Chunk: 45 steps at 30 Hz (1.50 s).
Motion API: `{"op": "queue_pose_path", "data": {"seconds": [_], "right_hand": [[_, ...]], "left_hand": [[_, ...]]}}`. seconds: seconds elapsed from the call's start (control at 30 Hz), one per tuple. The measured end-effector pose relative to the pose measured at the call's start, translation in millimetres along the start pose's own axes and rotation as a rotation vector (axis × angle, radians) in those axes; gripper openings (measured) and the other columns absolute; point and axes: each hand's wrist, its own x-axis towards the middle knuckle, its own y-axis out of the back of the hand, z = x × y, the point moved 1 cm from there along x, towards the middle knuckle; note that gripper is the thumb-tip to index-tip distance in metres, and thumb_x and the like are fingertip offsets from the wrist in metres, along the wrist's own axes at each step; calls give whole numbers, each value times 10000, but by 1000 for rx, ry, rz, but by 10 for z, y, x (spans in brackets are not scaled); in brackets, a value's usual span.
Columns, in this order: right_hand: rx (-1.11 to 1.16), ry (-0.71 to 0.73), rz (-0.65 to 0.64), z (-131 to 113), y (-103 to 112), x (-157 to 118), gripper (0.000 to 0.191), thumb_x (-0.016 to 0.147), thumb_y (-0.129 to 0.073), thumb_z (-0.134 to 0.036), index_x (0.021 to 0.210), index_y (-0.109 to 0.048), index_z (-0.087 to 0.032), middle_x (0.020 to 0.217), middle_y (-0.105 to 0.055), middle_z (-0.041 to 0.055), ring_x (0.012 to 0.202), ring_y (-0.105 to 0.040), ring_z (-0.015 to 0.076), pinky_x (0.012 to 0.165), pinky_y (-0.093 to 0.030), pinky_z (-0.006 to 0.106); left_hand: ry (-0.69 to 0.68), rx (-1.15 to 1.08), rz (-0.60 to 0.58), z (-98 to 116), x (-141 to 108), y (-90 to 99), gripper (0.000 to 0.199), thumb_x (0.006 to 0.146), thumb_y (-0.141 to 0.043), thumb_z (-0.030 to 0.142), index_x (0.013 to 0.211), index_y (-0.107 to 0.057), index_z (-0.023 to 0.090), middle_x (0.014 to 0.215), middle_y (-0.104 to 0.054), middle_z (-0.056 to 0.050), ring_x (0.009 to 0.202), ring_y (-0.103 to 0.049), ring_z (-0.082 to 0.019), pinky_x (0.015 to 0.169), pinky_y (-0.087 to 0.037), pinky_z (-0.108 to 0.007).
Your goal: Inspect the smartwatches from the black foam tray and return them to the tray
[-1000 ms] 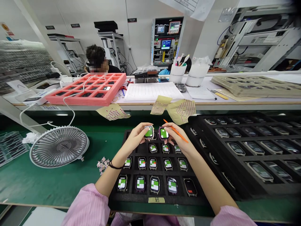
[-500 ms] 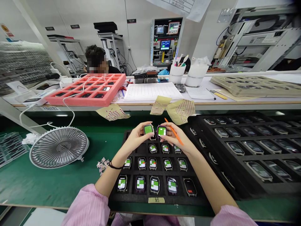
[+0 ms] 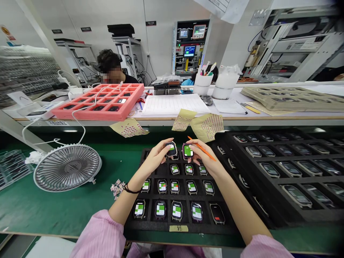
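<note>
**Speaker 1:** What do we have in the hands?

**Speaker 2:** We see the left hand [image 3: 155, 158] pinching a smartwatch [image 3: 171, 148] by its edges. The right hand [image 3: 203, 156] grips a purple-cased smartwatch [image 3: 187, 151] with a green screen, and an orange pen [image 3: 203, 149] lies along its fingers [image 3: 195, 150]. Both hands are clenched on their watches; neither has released.

**Speaker 1:** Where are those 2 watches?

**Speaker 2:** Just apart from each other, held over the far end of the black foam tray [image 3: 150, 228].

**Speaker 1:** And in that tray?

**Speaker 2:** We count 13 more watches [image 3: 174, 187] in 3 rows, and a yellow label [image 3: 178, 228] on its near edge, its writing too small for us to read.

**Speaker 1:** Around it?

**Speaker 2:** A second black tray [image 3: 309, 178] sits right of it, a white desk fan [image 3: 67, 167] left of it, and a pink tray [image 3: 91, 115] beyond it.
</note>
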Motion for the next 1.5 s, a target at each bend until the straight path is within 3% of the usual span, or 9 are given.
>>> {"op": "queue_pose_path", "data": {"seconds": [0.33,0.5,0.6,0.77,0.93,1.13,1.27,1.37,1.5], "right_hand": [[13,25,-138,15,12,12,415,768,-730,-363,1108,-529,-233,1061,-624,82,689,-668,165,354,-342,186],[-5,13,-45,30,10,23,412,697,-797,-297,1034,-565,-241,953,-637,29,618,-593,110,419,-393,202],[-7,-3,6,8,3,9,388,694,-805,-312,1003,-581,-242,896,-629,4,583,-552,91,468,-427,222],[33,-15,-12,-21,0,-18,323,830,-662,-436,1062,-586,-224,874,-616,16,591,-599,115,394,-307,206],[1,-24,-42,51,-47,-33,323,883,-583,-451,1095,-621,-210,835,-608,15,626,-595,128,459,-360,231],[-142,3,-67,49,-156,-100,355,898,-557,-444,1161,-635,-220,752,-577,-6,645,-528,132,606,-450,281],[-191,-20,-100,9,-190,-131,421,872,-602,-411,1253,-585,-234,927,-645,33,852,-612,182,828,-499,362],[-154,-36,-102,21,-175,-119,463,818,-681,-388,1247,-583,-243,1077,-650,53,995,-609,204,943,-473,401],[1,-52,-184,24,-119,-94,380,803,-717,-360,1160,-636,-256,1048,-658,36,997,-615,185,893,-502,342]], "left_hand": [[-6,-14,-1,28,-15,14,520,864,-602,447,1318,-550,201,932,-590,-45,632,-486,-87,469,-331,-191],[-14,-20,-15,13,-17,8,544,847,-630,426,1330,-526,199,1051,-612,-73,732,-548,-114,503,-368,-189],[-51,-10,-46,2,-17,7,618,787,-712,355,1342,-489,198,1171,-606,-90,937,-588,-165,695,-476,-223],[-97,66,-112,-12,-29,8,690,752,-732,270,1366,-428,190,1199,-592,-104,979,-603,-191,758,-506,-267],[-287,395,-118,9,-73,-29,508,810,-683,256,1289,-517,225,1183,-604,-83,816,-591,-156,637,-489,-254],[-612,796,-66,-51,-55,-98,455,803,-694,207,1238,-561,211,1139,-571,-96,1070,-546,-244,910,-508,-405],[-690,959,-31,-123,-26,-104,437,782,-680,157,1199,-551,181,1189,-587,-110,1056,-577,-249,880,-533,-405],[-776,999,24,-124,-26,-101,423,762,-662,122,1170,-562,176,1137,-638,-102,991,-614,-243,812,-550,-387],[-929,817,53,-56,-45,-100,427,750,-693,187,1161,-574,182,1090,-678,-91,993,-617,-227,826,-542,-374]]}}
